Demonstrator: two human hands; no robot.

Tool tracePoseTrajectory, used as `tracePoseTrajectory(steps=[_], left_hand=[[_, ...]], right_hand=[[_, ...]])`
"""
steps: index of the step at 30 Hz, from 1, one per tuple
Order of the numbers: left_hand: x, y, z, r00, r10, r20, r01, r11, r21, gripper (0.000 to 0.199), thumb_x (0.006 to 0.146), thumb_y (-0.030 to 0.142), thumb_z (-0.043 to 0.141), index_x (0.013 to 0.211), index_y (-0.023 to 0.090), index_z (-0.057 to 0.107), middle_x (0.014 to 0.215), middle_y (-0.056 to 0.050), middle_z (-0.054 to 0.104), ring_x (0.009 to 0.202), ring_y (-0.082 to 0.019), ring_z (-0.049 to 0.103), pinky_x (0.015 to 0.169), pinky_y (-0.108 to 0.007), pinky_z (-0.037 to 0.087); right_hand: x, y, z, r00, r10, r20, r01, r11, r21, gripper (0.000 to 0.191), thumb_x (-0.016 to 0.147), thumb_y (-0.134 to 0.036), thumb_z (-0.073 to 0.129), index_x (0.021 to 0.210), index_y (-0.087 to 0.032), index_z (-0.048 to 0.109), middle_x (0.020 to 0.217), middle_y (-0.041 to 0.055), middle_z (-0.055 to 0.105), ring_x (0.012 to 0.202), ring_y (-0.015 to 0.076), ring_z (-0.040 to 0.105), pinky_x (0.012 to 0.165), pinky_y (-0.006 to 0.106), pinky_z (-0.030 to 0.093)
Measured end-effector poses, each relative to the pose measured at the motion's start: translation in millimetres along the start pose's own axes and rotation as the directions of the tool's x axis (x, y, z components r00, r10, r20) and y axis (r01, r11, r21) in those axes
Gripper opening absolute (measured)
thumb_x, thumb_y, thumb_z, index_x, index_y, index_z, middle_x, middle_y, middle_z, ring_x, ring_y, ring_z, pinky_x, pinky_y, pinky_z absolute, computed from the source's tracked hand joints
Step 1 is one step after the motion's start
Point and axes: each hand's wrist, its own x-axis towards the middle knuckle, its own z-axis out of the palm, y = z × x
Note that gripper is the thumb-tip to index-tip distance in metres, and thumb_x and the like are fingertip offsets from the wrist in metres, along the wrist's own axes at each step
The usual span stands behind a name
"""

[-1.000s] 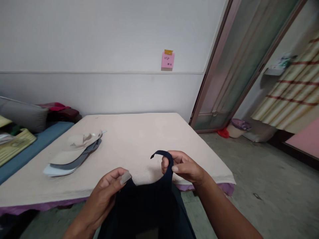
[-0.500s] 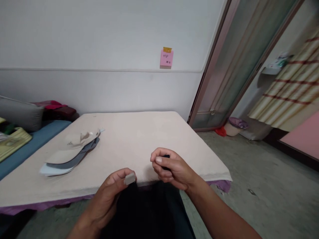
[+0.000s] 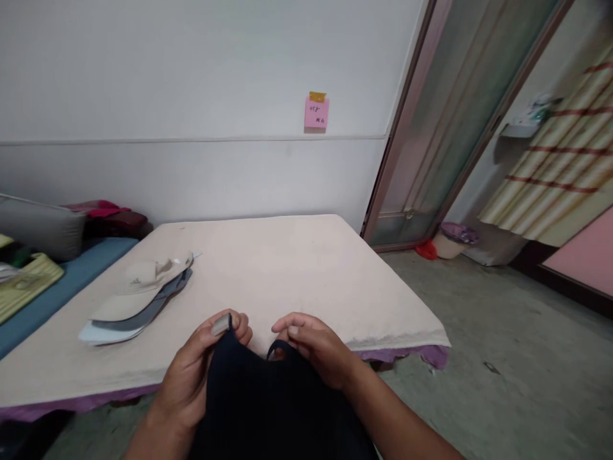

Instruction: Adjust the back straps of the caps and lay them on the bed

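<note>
A dark navy cap [image 3: 253, 377] is held low in front of me, its curved back opening facing up. My left hand [image 3: 194, 358] is closed on the left end of this opening, thumb against a flat silver metal buckle [image 3: 221, 324]. At the opposite side, my right hand [image 3: 323, 351] pinches the cap near a narrow dark strap [image 3: 275, 347] that bends in a small loop. The strap's end is hidden by the fingers. Lower down, the cap merges with dark clothing, so its outline cannot be made out.
Stacked caps, a beige one [image 3: 129, 300] on top, lie on the left of the cream-covered bed [image 3: 268, 262]. A grey cushion [image 3: 43, 223] rests beyond them. A pink note [image 3: 317, 113] is taped to the wall. A lined bin [image 3: 450, 243] stands on the floor at right.
The cap's back edge has risen into view between my hands. My left hand has moved up and left with the buckle; my right hand has lowered slightly, its fingers reaching further left.
</note>
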Motion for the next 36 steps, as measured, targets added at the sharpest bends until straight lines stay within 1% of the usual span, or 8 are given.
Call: tracePoseTrajectory(steps=[3, 6, 9, 13, 19, 27, 31, 36], left_hand=[[0.5, -8.1, 0.7, 1.000, -0.008, 0.017, 0.008, 1.000, -0.003, 0.014, 0.081, 0.020, 0.054, 0.070, 0.014, 0.059, 0.068, 0.001, 0.043, 0.061, -0.012, 0.038, 0.058, -0.025, 0.040], [-0.3, -15.8, 2.1, 0.999, -0.004, 0.054, 0.004, 1.000, 0.000, 0.016, 0.081, 0.023, 0.058, 0.068, 0.014, 0.059, 0.065, 0.001, 0.043, 0.061, -0.012, 0.037, 0.058, -0.025, 0.039], [-2.1, -19.7, 0.6, 0.995, 0.007, 0.099, -0.009, 1.000, 0.020, 0.015, 0.080, 0.025, 0.061, 0.069, 0.014, 0.060, 0.065, 0.001, 0.045, 0.060, -0.011, 0.038, 0.057, -0.024, 0.037], [-3.1, -21.6, -3.8, 0.993, -0.010, 0.121, 0.001, 0.997, 0.075, 0.015, 0.081, 0.026, 0.062, 0.071, 0.014, 0.061, 0.067, 0.000, 0.048, 0.061, -0.011, 0.040, 0.058, -0.025, 0.036], [-2.9, -22.8, -2.0, 0.991, -0.039, 0.129, 0.021, 0.990, 0.138, 0.016, 0.079, 0.030, 0.064, 0.073, 0.016, 0.063, 0.065, 0.001, 0.050, 0.061, -0.011, 0.040, 0.057, -0.025, 0.033], [-8.6, -19.8, 10.2, 0.997, -0.073, 0.025, 0.066, 0.975, 0.214, 0.022, 0.071, 0.034, 0.075, 0.071, 0.015, 0.066, 0.065, 0.000, 0.055, 0.060, -0.010, 0.045, 0.057, -0.020, 0.036], [-10.6, -18.4, 15.6, 0.995, -0.097, -0.006, 0.095, 0.966, 0.239, 0.021, 0.067, 0.033, 0.078, 0.069, 0.015, 0.066, 0.060, 0.001, 0.054, 0.056, -0.009, 0.044, 0.053, -0.019, 0.035], [-10.3, -19.0, 12.3, 0.994, -0.095, -0.049, 0.106, 0.940, 0.325, 0.018, 0.069, 0.030, 0.077, 0.071, 0.015, 0.068, 0.063, 0.000, 0.057, 0.057, -0.010, 0.047, 0.054, -0.019, 0.037]], right_hand=[[-2.9, -10.3, 4.4, 0.997, -0.007, 0.078, 0.011, 0.998, -0.054, 0.023, 0.080, -0.028, 0.065, 0.098, -0.014, 0.063, 0.076, 0.0034, 0.067, 0.066, 0.0129, 0.062, 0.066, 0.025, 0.043], [-4.0, -26.0, 8.3, 0.991, -0.049, 0.122, 0.055, 0.997, -0.047, 0.024, 0.078, -0.025, 0.067, 0.099, -0.015, 0.060, 0.075, 0.0026, 0.066, 0.052, 0.0090, 0.054, 0.052, 0.022, 0.038], [-7.7, -36.9, 10.2, 0.987, -0.102, 0.121, 0.103, 0.995, -0.001, 0.023, 0.078, -0.024, 0.068, 0.097, -0.015, 0.059, 0.070, 0.0002, 0.062, 0.046, 0.0057, 0.045, 0.046, 0.019, 0.032], [-16.6, -43.7, 13.2, 0.991, -0.095, 0.098, 0.093, 0.995, 0.021, 0.016, 0.081, -0.027, 0.067, 0.087, -0.015, 0.057, 0.060, -0.0038, 0.055, 0.043, 0.0041, 0.038, 0.043, 0.018, 0.030], [-25.2, -55.5, 21.5, 0.988, -0.078, 0.133, 0.088, 0.993, -0.073, 0.018, 0.082, -0.029, 0.064, 0.076, -0.015, 0.055, 0.061, -0.0018, 0.057, 0.042, 0.0050, 0.042, 0.041, 0.018, 0.030], [-26.0, -66.1, 29.9, 0.986, -0.001, 0.169, 0.043, 0.968, -0.249, 0.017, 0.079, -0.029, 0.067, 0.083, -0.014, 0.060, 0.060, -0.0028, 0.056, 0.045, 0.0045, 0.041, 0.042, 0.016, 0.029], [-27.2, -69.5, 35.6, 0.995, 0.017, 0.100, 0.021, 0.931, -0.365, 0.021, 0.078, -0.033, 0.068, 0.077, -0.015, 0.059, 0.055, -0.0056, 0.048, 0.044, 0.0041, 0.037, 0.039, 0.015, 0.024], [-28.4, -69.0, 40.4, 0.999, -0.021, 0.035, 0.032, 0.924, -0.382, 0.024, 0.076, -0.036, 0.069, 0.076, -0.015, 0.057, 0.052, -0.0071, 0.044, 0.044, 0.0048, 0.035, 0.041, 0.017, 0.025]])
